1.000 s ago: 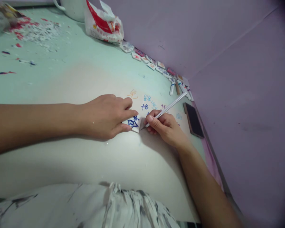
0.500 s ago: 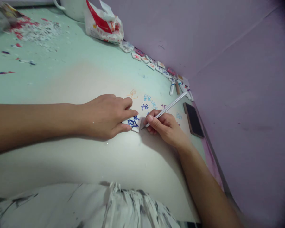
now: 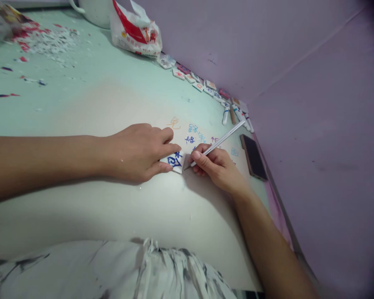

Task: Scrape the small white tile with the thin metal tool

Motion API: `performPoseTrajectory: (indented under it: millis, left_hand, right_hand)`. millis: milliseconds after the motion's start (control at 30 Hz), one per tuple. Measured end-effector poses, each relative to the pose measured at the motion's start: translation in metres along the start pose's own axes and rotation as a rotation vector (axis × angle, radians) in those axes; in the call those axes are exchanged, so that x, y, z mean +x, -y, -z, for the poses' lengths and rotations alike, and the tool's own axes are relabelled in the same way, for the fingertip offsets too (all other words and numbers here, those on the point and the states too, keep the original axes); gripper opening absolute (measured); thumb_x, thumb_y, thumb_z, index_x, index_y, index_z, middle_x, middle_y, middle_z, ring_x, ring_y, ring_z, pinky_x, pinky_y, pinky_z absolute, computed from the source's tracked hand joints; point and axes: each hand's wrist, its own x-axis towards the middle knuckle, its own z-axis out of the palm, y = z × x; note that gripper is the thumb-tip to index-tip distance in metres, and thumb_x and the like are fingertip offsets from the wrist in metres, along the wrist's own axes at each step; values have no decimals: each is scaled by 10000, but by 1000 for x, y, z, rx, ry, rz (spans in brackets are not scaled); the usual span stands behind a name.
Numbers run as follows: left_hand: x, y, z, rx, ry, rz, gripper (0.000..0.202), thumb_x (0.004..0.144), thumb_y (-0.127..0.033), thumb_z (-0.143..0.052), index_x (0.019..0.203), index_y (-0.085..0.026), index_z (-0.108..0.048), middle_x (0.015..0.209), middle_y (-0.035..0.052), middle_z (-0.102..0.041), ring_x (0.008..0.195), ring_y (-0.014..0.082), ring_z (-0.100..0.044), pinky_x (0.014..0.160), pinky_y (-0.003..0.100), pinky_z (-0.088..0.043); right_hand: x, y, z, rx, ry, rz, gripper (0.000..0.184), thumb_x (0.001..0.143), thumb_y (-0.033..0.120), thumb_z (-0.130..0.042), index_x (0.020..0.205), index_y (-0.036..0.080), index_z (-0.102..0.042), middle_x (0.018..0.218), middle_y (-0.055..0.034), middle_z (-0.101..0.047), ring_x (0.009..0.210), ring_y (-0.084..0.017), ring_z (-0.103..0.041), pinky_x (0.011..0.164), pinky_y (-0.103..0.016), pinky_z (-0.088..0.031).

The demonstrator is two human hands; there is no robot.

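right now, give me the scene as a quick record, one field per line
left: left hand pins a small white tile with a blue character
right: right hand grips a thin silver tool, tip at the tile's edge
surface: pale green table
nearby: flat black phone, row of small painted tiles, white and red plastic bag

Soft, rather dim indoor light falls from above and beyond the table (image 3: pixel 112 95), whose pale middle is brightest and whose far end looks greenish. The wall (image 3: pixel 299 83) has a mauve cast. Soft-edged shadows lie on the near side of the left hand (image 3: pixel 140 151) and right hand (image 3: pixel 220 166). The pen (image 3: pixel 224 139) shows a faint glint. The tile (image 3: pixel 175 160) is sharp, while the crumpled bag (image 3: pixel 0 20) is blurred. The right-hand corners darken, and the wall's straight lines bow.
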Motion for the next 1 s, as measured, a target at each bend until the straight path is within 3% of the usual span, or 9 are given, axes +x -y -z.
performPoseTrajectory:
  millis: [1000]
  left_hand:
    - [-1,0,-1,14,-3,-2,454,976,-474,-381,1287,-235,-609,1109,123,-627,730,225,-595,687,362,-404]
  right_hand:
    - [0,0,0,7,3,1,601,850,719,-578,598,173,-568,762,-23,-582,579,-89,-504,563,-248,-422]
